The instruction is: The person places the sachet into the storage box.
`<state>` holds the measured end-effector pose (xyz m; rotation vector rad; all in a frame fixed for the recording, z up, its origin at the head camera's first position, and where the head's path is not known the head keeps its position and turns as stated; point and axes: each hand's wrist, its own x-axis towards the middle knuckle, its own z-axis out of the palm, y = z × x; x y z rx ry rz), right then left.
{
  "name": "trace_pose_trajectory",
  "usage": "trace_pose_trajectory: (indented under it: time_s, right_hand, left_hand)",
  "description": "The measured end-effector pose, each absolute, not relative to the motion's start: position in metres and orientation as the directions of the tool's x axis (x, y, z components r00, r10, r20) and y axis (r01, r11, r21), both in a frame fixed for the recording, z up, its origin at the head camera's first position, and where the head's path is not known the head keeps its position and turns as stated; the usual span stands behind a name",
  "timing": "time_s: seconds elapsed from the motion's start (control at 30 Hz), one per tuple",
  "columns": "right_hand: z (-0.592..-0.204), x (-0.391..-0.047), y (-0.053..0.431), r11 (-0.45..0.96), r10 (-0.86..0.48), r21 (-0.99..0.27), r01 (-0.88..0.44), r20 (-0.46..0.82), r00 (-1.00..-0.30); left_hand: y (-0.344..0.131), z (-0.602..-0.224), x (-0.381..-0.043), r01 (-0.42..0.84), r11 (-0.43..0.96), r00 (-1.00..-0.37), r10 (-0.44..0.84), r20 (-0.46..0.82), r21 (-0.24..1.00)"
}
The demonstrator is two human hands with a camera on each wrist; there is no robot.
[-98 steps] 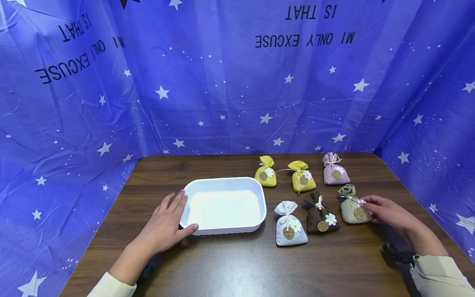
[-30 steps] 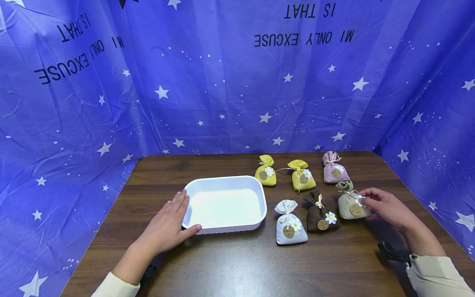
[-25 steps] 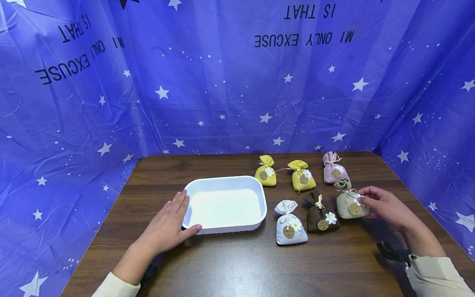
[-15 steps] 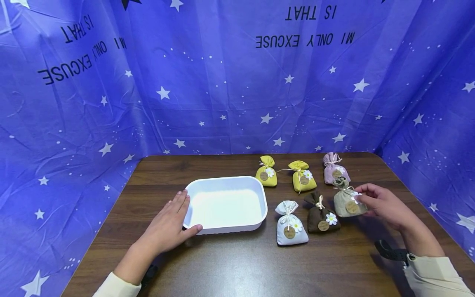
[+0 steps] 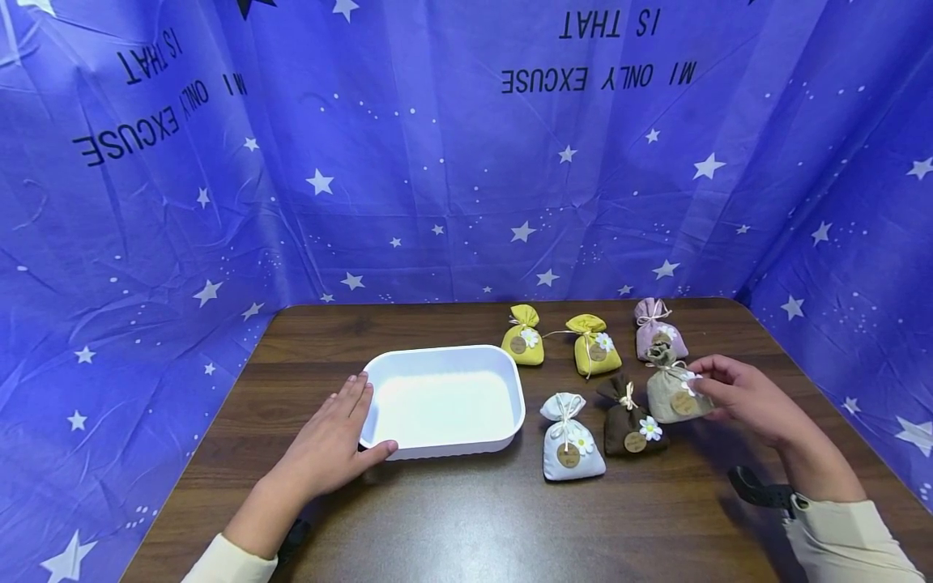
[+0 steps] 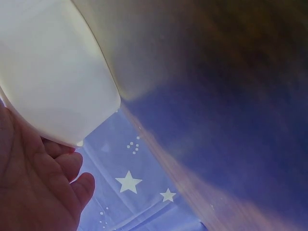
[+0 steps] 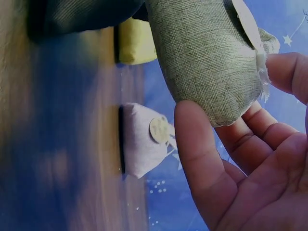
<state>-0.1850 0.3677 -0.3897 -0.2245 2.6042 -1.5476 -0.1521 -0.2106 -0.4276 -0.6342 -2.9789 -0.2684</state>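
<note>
My right hand (image 5: 751, 405) pinches a grey-green linen sachet (image 5: 678, 393) by its right side, with thumb and fingers on opposite sides. The right wrist view shows that sachet (image 7: 207, 62) raised off the table, its coarse weave close to the camera. My left hand (image 5: 328, 441) rests against the left end of a white rectangular tray (image 5: 452, 448), fingers extended along the side and thumb at the front corner. In the left wrist view the fingers (image 6: 70, 163) lie beside the tray wall (image 6: 57, 72). Nothing lies inside the tray.
Left of the held sachet lie a brown sachet (image 5: 630, 425) and a white sachet (image 5: 571, 453). Two yellow sachets, one near the tray (image 5: 523, 344) and one farther right (image 5: 596, 356), and a pink sachet (image 5: 656, 328) stand behind. Blue star-printed curtains (image 5: 466, 202) surround the wooden table (image 5: 466, 526).
My right hand has lifted the grey-green sachet and moved it left and back, so it now overlaps the pink sachet's lower part in the head view. The left hand and tray stay almost still.
</note>
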Motion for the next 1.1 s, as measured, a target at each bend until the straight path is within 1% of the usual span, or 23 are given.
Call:
trace_pose_trajectory:
  time_s: [0.13, 0.47, 0.8, 0.97, 1.1]
  right_hand:
    - [-0.385, -0.185, 0.362, 0.479, -0.197, -0.872, -0.107, 0.012, -0.980]
    - [-0.380, -0.192, 0.345, 0.493, -0.207, -0.859, -0.140, 0.041, -0.978]
    - [-0.378, -0.197, 0.325, 0.455, -0.226, -0.873, -0.175, 0.076, -0.971]
    - [-0.379, -0.201, 0.317, 0.414, -0.235, -0.894, -0.170, 0.076, -0.969]
    - [-0.378, -0.203, 0.309, 0.414, -0.235, -0.896, -0.160, 0.065, -0.970]
  left_hand:
    - [-0.211, -0.428, -0.153, 0.413, 0.898, -0.910, 0.397, 0.121, 0.151]
    - [-0.211, -0.428, -0.154, 0.417, 0.897, -0.907, 0.399, 0.135, 0.149]
    - [-0.211, -0.428, -0.153, 0.415, 0.898, -0.907, 0.398, 0.134, 0.145]
    - [-0.212, -0.428, -0.152, 0.409, 0.899, -0.911, 0.393, 0.125, 0.158]
    - [-0.212, -0.429, -0.152, 0.410, 0.898, -0.911, 0.394, 0.126, 0.160]
